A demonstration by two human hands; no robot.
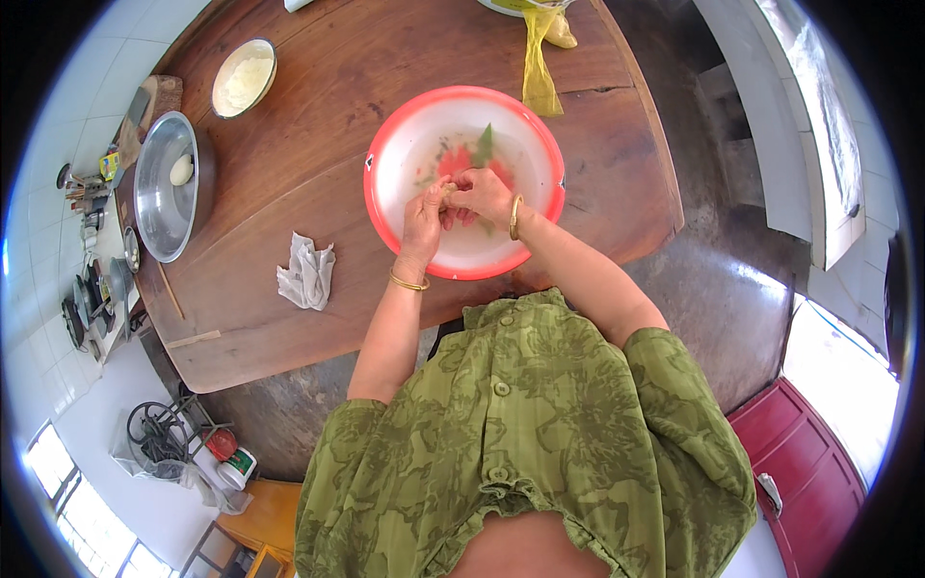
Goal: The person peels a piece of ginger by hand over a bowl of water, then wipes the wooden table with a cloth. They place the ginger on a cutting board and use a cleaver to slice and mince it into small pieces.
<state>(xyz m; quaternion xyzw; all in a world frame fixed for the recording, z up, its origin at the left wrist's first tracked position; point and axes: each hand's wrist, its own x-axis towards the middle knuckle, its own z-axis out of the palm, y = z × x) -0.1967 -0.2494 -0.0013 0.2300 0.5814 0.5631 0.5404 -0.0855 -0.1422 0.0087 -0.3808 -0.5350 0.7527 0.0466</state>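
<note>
Both my hands meet over a red-rimmed white enamel basin [390, 209] that holds cloudy liquid, with a red and green pattern showing at its bottom. My left hand [426, 220] pinches a small pale yellowish piece [449, 189], too small to name, between thumb and fingers. My right hand [483, 196] has its fingers curled against the same piece from the other side. A gold-coloured bangle circles each wrist. The underside of the piece is hidden by my fingers.
On the wooden table [347, 173] lie a crumpled whitish cloth [307, 271], a chopstick-like stick [171, 290] and a yellow mesh bag [539, 65]. A steel basin [166, 224] holds a pale rounded lump [181, 170]. Behind it stands a bowl of whitish powder [247, 79].
</note>
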